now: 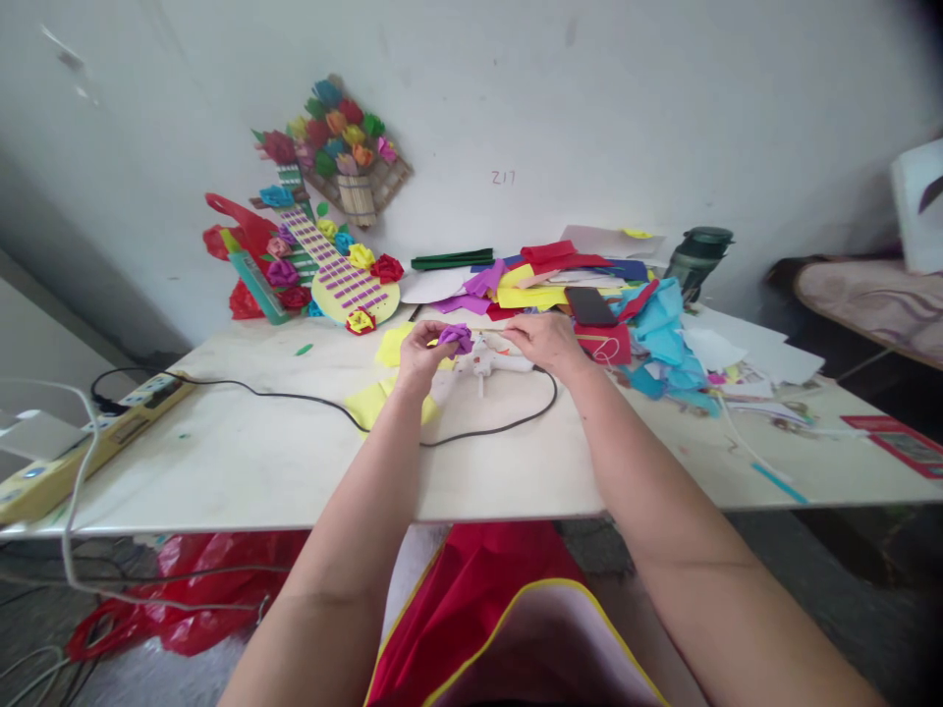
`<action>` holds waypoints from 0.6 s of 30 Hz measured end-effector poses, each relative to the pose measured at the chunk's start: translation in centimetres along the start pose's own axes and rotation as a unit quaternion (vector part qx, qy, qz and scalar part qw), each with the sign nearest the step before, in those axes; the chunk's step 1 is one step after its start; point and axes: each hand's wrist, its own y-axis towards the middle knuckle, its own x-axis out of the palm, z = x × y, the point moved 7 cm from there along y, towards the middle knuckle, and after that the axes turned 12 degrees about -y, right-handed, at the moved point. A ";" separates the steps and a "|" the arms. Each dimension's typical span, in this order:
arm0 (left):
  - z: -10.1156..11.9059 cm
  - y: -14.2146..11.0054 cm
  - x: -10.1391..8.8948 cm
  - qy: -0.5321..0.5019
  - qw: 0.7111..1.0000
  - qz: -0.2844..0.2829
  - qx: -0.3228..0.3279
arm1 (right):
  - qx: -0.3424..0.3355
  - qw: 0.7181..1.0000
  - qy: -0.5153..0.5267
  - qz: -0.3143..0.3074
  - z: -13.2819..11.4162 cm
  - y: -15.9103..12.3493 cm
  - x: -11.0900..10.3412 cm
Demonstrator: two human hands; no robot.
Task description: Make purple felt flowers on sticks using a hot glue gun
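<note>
My left hand [419, 352] pinches a small purple paper flower [458, 338] a little above the white table [243, 462]. My right hand [543, 341] rests with curled fingers on the rear of a white glue gun [486, 365], which stands on the table just under the flower. The gun's black cord [508, 424] loops across the table toward the left. Yellow paper sheets [368, 401] lie under and beside my left hand.
A pile of coloured paper scraps [560, 280] with a dark phone [590, 306] lies behind my hands. A paper-flower guitar [335, 275] and flower basket [346, 157] lean on the wall. A power strip [110, 432] sits far left, a dark bottle [696, 257] at right.
</note>
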 end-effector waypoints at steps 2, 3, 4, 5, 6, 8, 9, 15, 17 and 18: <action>-0.2 0.2 -0.4 -0.036 0.999 0.008 -0.007 | 0.010 1.000 0.001 0.001 0.3 -0.1 -0.1; -0.4 0.3 -0.5 -0.053 0.998 0.013 -0.011 | 0.016 1.000 0.002 0.000 0.5 -0.1 -0.2; -0.5 0.4 -0.7 -0.066 0.998 0.018 -0.016 | 0.025 1.000 0.002 0.000 0.7 -0.1 -0.2; -0.7 0.4 -0.9 -0.078 0.996 0.024 -0.022 | 0.037 0.999 0.000 -0.001 1.1 -0.2 -0.2; -0.8 0.5 -1.0 -0.087 0.995 0.029 -0.029 | 0.051 0.999 -0.004 -0.005 1.5 -0.2 -0.2; -1.1 0.5 -1.1 -0.102 0.993 0.035 -0.041 | 0.083 0.996 -0.018 -0.021 2.4 -0.2 0.2; -1.1 0.5 -1.1 -0.110 0.992 0.036 -0.045 | 0.098 0.994 -0.026 -0.033 2.9 -0.2 0.4; -1.5 0.4 -1.0 -0.129 0.987 0.035 -0.086 | 0.176 0.973 -0.076 -0.126 5.9 -0.7 3.3; -1.8 0.3 -1.0 -0.118 0.987 0.033 -0.106 | 0.189 0.968 -0.077 -0.149 6.6 -0.9 4.4; -1.9 0.2 -1.0 -0.112 0.987 0.028 -0.112 | 0.194 0.965 -0.077 -0.157 7.0 -1.0 4.9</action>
